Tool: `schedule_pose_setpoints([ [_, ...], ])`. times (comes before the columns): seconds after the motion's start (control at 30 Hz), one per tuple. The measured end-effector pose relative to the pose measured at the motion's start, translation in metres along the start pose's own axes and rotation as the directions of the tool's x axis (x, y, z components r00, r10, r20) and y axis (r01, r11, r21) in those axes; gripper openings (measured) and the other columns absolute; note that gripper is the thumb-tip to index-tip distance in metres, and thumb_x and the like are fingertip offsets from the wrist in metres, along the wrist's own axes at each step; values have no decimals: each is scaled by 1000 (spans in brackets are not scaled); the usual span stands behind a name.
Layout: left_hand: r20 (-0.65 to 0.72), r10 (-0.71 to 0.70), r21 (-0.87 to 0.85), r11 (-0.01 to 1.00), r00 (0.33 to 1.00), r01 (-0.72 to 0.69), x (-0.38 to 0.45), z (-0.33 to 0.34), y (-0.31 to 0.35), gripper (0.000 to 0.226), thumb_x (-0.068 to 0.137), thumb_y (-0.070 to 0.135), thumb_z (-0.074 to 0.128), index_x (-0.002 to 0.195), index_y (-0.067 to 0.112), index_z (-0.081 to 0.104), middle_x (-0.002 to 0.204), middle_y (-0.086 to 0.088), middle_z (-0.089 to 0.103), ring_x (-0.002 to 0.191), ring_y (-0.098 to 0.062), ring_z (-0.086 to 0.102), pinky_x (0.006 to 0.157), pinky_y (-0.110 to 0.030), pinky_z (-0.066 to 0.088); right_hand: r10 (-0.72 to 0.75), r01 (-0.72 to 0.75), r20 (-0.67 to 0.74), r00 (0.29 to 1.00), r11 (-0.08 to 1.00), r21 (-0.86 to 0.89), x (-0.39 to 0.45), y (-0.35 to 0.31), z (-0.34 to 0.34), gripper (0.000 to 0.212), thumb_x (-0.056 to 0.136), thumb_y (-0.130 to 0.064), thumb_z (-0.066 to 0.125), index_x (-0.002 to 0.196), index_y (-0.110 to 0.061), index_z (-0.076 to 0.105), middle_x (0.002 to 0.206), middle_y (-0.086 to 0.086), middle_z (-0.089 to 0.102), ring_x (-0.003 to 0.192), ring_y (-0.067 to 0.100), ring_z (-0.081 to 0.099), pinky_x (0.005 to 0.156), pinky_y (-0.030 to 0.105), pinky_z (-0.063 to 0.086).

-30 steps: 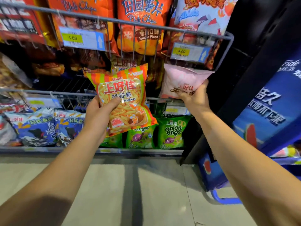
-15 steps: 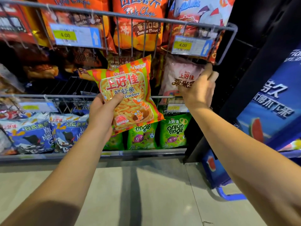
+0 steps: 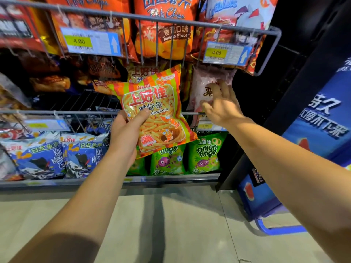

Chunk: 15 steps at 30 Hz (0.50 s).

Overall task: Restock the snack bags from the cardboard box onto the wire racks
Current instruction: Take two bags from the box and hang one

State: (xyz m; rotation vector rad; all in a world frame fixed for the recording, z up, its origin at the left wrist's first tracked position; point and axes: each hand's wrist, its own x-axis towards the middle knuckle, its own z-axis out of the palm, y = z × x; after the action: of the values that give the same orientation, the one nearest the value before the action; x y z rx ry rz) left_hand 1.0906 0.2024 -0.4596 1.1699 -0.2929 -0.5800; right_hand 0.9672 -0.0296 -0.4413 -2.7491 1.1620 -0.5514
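Your left hand [image 3: 126, 137] grips the prawn cracker bag [image 3: 155, 111]; your right hand [image 3: 221, 105], fingers spread, hovers at the pink snack bag [image 3: 204, 86] on the wire rack [image 3: 57, 112]

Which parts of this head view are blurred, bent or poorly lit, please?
Head view: the right hand is motion-blurred against the pink bag; the wire rack rail bows from wide-angle distortion; the shelf's upper left is dim; the prawn crackers bag is sharp.
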Motion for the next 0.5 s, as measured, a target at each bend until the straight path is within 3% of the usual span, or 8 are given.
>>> schedule_pose_setpoints([
  [0.17, 0, -14, -6, 1000, 1000, 14, -1, -1, 1, 31, 91, 20, 72, 121, 18, 62, 106, -2, 77, 94, -22, 75, 86, -47, 60, 61, -69, -86, 994, 994, -90, -7, -5, -5, 54, 93, -50, 52, 142, -30, 42, 158, 6, 23, 146, 35, 17, 119, 50, 20],
  [0.3, 6, -8, -2, 1000, 1000, 8, -3, -1, 1, 31, 91, 19, 72, 120, 18, 63, 106, -2, 76, 94, -21, 75, 84, -46, 60, 16, -40, -159, 987, 988, -151, -20, -9, -5, 57, 91, -47, 56, 142, -25, 45, 157, 8, 25, 140, 36, 24, 117, 49, 25],
  [0.43, 15, 70, 29, 997, 997, -71, -6, -4, 7, 30, 90, 14, 72, 119, 19, 62, 106, 1, 76, 93, -17, 75, 72, -34, 60, -39, 29, -235, 971, 998, -47, -36, -13, -1, 52, 92, -39, 58, 139, -18, 48, 150, 8, 37, 134, 34, 34, 112, 46, 33],
  [0.5, 34, 162, 67, 984, 986, -164, -7, -8, 14, 30, 90, 10, 72, 115, 21, 63, 104, 4, 76, 95, -14, 74, 71, -28, 59, -133, 131, -231, 964, 991, -23, -49, -16, 7, 51, 92, -39, 57, 138, -16, 49, 145, 8, 42, 129, 34, 37, 110, 46, 35],
])
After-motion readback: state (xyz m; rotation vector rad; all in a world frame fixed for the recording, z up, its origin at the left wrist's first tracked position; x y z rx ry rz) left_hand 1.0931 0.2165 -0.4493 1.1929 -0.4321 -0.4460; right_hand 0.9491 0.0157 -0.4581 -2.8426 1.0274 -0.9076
